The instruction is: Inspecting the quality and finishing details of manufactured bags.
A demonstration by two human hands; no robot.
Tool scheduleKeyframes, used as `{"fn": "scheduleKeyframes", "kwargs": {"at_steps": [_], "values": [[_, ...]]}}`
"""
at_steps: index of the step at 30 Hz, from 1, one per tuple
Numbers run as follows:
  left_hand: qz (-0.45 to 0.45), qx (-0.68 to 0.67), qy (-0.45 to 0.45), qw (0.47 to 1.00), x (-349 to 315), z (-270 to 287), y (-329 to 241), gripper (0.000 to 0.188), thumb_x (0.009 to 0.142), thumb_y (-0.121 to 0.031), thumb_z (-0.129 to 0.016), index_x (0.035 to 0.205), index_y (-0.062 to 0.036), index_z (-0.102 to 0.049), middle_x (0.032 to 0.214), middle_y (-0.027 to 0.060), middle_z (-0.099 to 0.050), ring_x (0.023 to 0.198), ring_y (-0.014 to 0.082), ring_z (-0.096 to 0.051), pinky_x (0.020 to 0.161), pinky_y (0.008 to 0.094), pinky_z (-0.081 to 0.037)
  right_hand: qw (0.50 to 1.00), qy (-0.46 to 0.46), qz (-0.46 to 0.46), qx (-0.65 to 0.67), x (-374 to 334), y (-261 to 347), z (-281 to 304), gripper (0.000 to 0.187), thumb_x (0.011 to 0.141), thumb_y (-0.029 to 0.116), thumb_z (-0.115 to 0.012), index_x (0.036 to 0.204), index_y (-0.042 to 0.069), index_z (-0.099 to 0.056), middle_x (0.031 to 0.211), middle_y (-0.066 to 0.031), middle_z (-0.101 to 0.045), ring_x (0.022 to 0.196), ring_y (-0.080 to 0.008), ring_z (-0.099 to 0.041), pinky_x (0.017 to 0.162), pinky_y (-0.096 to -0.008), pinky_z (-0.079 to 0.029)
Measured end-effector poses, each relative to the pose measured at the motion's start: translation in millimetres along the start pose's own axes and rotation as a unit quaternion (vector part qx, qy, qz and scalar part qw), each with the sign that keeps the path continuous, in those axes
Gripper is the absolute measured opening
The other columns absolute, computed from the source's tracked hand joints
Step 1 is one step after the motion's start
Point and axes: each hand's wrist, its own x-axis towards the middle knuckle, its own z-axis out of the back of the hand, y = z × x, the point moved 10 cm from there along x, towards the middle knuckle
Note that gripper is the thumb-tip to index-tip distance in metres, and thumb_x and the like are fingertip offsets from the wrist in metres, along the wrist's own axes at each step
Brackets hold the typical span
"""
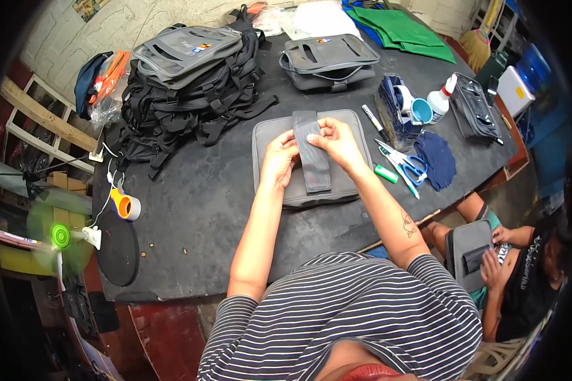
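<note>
A flat grey zippered bag [342,181] lies on the black table in front of me. Lengthwise across its middle runs a wide dark grey fabric strap [315,173]. My left hand [281,157] pinches the strap's left edge, with the fingertips partly hidden. From the other side, my right hand [334,142] grips the same strap, its thumb on top and the other fingers curled at the edge. Both hands rest above the bag's upper half.
Black straps and grey bags form a pile [190,82] at the back left. Another grey bag [329,58] stands behind mine. Blue-handled scissors [415,170], a green lighter-like piece [386,174], a marker [372,118] and a spray bottle [440,98] are right. A co-worker [521,267] sits lower right; a fan [60,235] spins left.
</note>
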Motion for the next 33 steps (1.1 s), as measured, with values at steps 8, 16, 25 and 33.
{"fn": "scheduleKeyframes", "kwargs": {"at_steps": [8,16,25,33], "values": [[0.015,-0.041,-0.004,0.999,0.3,-5.4,-3.0,0.044,0.082,0.006,-0.055,0.125,0.0037,-0.05,0.107,0.0122,-0.064,0.089,0.0174,-0.064,0.081,0.0289,-0.052,0.999,0.012,-0.049,0.019,-5.4,-3.0,-0.9,0.027,0.082,0.001,-0.066,0.108,-0.005,-0.057,0.087,-0.0096,-0.068,0.077,-0.0124,-0.065,0.072,-0.0246,-0.052],[-0.008,-0.028,0.057,0.998,-6.9,-25.4,-16.8,0.044,0.081,0.009,-0.052,0.125,0.0045,-0.049,0.111,0.0115,-0.063,0.094,0.0171,-0.063,0.084,0.0277,-0.05,0.993,-0.041,0.052,-0.097,-9.0,14.5,7.6,0.035,0.081,0.01,-0.068,0.11,-0.008,-0.058,0.077,-0.0067,-0.066,0.064,-0.0079,-0.058,0.056,-0.0238,-0.046],[-0.062,-0.077,0.025,0.995,-17.8,-28.1,-43.4,0.046,0.081,0.009,-0.049,0.126,0.0039,-0.048,0.107,0.0105,-0.062,0.091,0.0154,-0.062,0.079,0.0251,-0.05,0.996,0.063,0.012,0.06,-28.5,15.2,-13.9,0.052,0.083,0.022,-0.072,0.122,-0.006,-0.052,0.106,-0.0122,-0.063,0.094,-0.0121,-0.06,0.076,-0.0263,-0.05],[-0.014,-0.086,-0.006,0.996,-3.6,-7.0,-13.6,0.043,0.081,0.007,-0.049,0.123,0.0044,-0.047,0.111,0.0147,-0.058,0.097,0.0236,-0.06,0.087,0.0352,-0.049,0.985,0.092,-0.096,0.106,-39.4,-16.9,-11.7,0.036,0.08,0.005,-0.071,0.112,-0.004,-0.058,0.094,-0.0077,-0.068,0.081,-0.0111,-0.064,0.076,-0.0249,-0.052]]}}
